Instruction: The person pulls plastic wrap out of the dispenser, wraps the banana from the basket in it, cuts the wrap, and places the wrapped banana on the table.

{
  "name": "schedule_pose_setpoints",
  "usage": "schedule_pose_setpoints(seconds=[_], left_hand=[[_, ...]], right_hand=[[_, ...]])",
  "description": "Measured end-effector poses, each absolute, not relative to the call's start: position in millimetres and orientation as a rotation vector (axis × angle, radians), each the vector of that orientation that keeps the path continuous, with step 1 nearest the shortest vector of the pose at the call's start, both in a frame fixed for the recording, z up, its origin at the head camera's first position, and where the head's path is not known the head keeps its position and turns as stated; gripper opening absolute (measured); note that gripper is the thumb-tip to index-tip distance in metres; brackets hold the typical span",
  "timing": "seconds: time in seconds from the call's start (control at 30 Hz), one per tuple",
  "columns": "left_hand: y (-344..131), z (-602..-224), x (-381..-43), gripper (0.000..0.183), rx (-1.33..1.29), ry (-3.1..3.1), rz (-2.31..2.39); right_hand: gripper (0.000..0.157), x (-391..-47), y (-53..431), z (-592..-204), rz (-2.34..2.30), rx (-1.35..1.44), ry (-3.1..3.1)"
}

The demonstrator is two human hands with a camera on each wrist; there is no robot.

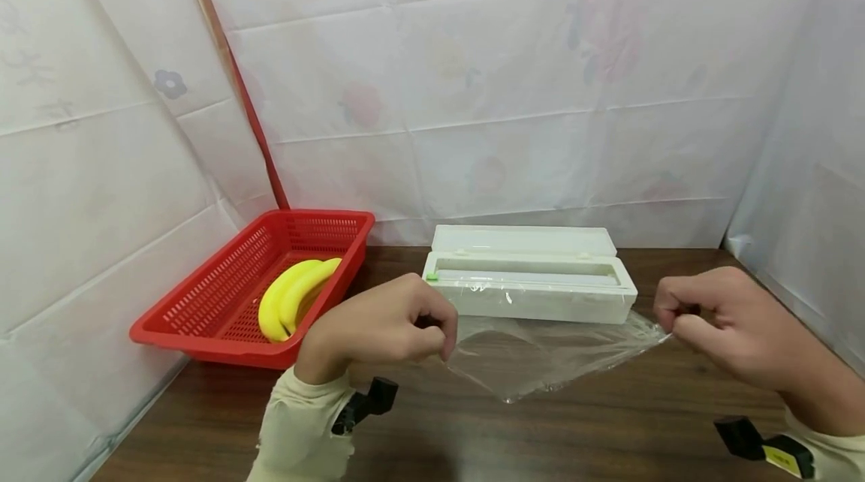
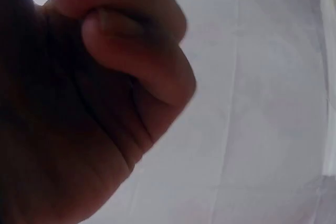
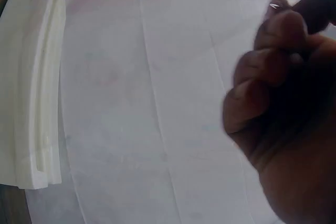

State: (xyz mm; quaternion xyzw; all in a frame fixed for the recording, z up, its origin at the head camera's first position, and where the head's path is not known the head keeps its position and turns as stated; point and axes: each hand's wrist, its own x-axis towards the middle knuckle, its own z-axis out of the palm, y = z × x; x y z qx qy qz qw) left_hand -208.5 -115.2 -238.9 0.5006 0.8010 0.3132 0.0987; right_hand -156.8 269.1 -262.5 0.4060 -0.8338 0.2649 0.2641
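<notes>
Plastic film (image 1: 534, 354) wrinkles between my pinching left hand (image 1: 388, 324) and right hand (image 1: 733, 328); I see an oblong box (image 1: 534, 303) beyond.

The box (image 1: 534, 304) is white, with a bright green tab (image 1: 432, 277); the film (image 1: 527, 369) is clear, with white glints along its creases. The basket (image 1: 216, 349) is plain red, patterned with rows of small slots, and the bananas (image 1: 287, 302) are solid yellow. The tabletop (image 1: 473, 452) is dark brown with streaked wood grain. White sheeting (image 1: 473, 76) carries faint pink and bluish prints and a grey-blue flower (image 1: 170, 84); the strip (image 1: 253, 118) is brown above, red below. The left sleeve (image 1: 297, 422) is pale cream; the right wrist mount (image 1: 738, 437), black with a yellow label (image 1: 782, 460).
</notes>
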Motion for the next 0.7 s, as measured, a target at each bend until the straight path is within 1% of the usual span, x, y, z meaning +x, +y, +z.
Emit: schedule_pose_setpoints(seconds=[0.1,0.2,0.3,0.47,0.7], left_hand=[[-107,-246,-213,0.029,1.472,2.339,0.855],[-97,-258,-220,0.027,1.458,2.332,0.773],[-86,-272,-227,0.024,1.388,2.323,0.723],[-76,-289,-235,0.026,1.308,2.28,0.739],[-72,-301,-242,0.026,1.255,2.265,0.696]], right_hand=[[0.051,-161,271,-270,0.81,1.145,-2.41],[0.045,-167,271,-279,0.918,1.151,-2.554],[0.041,-174,268,-288,0.978,1.131,-2.671],[0.037,-182,259,-297,0.996,1.105,-2.825],[0.035,-189,255,-307,0.964,1.088,-2.906]])
